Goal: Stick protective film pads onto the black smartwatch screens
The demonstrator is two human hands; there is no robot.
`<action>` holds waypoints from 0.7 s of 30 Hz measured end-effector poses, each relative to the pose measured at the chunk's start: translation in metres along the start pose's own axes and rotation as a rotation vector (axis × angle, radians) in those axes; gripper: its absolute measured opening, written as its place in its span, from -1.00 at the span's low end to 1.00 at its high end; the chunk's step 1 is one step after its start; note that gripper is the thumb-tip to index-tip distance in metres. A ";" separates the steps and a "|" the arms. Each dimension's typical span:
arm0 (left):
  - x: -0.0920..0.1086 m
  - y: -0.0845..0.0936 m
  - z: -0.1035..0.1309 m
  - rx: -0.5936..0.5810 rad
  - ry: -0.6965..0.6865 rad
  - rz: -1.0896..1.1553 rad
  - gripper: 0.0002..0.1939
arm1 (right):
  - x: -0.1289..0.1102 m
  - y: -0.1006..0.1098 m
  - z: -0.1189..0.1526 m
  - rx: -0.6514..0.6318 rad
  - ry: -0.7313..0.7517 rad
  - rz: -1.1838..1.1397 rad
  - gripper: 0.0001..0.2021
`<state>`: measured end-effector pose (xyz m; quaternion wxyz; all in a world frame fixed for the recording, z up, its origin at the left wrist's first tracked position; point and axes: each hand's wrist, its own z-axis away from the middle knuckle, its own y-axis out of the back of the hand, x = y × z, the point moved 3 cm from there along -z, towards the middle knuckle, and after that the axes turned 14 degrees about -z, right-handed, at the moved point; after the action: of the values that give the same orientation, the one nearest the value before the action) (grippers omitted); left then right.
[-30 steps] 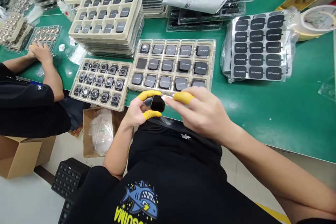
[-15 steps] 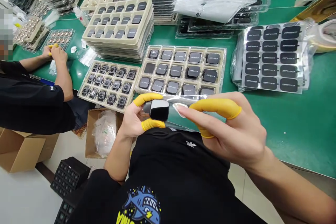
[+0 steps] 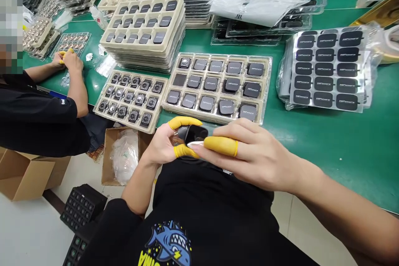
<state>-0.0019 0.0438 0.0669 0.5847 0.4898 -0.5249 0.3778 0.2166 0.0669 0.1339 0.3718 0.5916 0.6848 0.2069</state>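
Between the yellow-cotted thumb and finger of my left hand [image 3: 165, 143] is a smartwatch body [image 3: 196, 134], its dark glossy screen turned up. A grey film tab shows at its left side. My right hand [image 3: 249, 149], also in yellow finger cots, pinches a small white cloth [image 3: 195, 144] against the lower edge of the screen. Just beyond my hands lies a tray of watches under grey printed films [image 3: 212, 84]; one of its pockets holds only a flat dark square. Left of it, another tray [image 3: 129, 99] carries watch bodies with their sensor backs up.
Stacked trays [image 3: 141, 48] rise behind. Sheets of black printed stickers [image 3: 327, 70] lie at the right, in plastic. A white plastic bag [image 3: 249, 4] covers trays at the back. At the left a co-worker's hands [image 3: 70, 59] work over the table; an open carton [image 3: 107, 162] stands below.
My right hand has moved left and brought the white cloth from beside the watch onto its screen. The clear film stretched between my hands before is now mostly hidden. The watch sits slightly lower and further right.
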 end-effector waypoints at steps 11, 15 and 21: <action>-0.036 -0.013 0.001 -0.009 0.117 0.116 -0.16 | 0.017 -0.012 0.011 0.004 -0.052 0.239 -0.69; -0.043 -0.006 0.002 0.073 0.144 0.155 -0.20 | 0.024 0.003 0.057 0.024 -0.232 0.200 -0.51; -0.038 -0.005 0.009 0.130 0.131 0.121 -0.24 | 0.051 0.043 0.174 0.399 -0.404 0.490 -0.14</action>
<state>-0.0053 0.0366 0.0279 0.5608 0.4683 -0.4885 0.4770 0.3749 0.0983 0.0401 0.3162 0.8276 0.4628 0.0312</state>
